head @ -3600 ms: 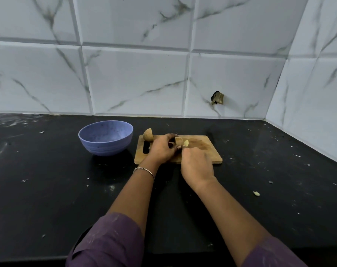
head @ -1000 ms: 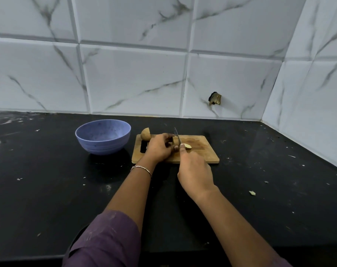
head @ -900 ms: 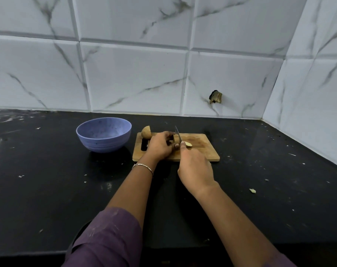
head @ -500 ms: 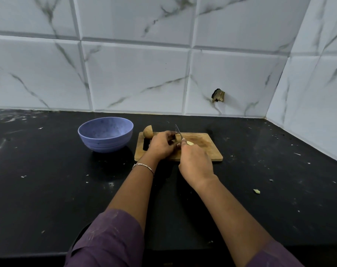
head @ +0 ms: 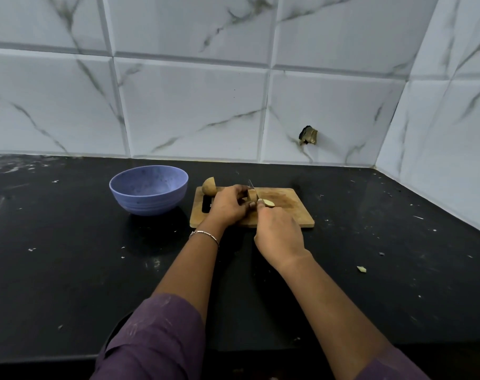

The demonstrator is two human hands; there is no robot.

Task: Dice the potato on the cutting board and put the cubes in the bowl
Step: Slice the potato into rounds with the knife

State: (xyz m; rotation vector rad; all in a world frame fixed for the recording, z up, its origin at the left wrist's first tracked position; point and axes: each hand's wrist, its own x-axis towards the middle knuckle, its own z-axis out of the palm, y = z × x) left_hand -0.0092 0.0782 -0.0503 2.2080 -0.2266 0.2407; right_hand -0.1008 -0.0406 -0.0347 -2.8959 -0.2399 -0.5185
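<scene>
A wooden cutting board (head: pixel 288 212) lies on the black counter. My left hand (head: pixel 228 205) grips a potato piece (head: pixel 251 195) on the board. My right hand (head: pixel 278 237) grips a knife (head: pixel 252 187), whose blade stands against the right side of that piece. A pale cut slice (head: pixel 268 203) lies just right of the blade. Another potato half (head: pixel 209 186) sits at the board's far left corner. The blue bowl (head: pixel 148 193) stands left of the board; I see no cubes inside it.
The black counter (head: pixel 68 256) carries small scraps, one at the right (head: pixel 361 269). White marble tiles form the back wall and the right wall; a hole (head: pixel 308 135) breaks the back wall. The counter's front edge runs under my sleeves.
The knife has stayed at the potato piece, working up and down beside my left fingers. The slice remains right of the blade. The view shifted slightly.
</scene>
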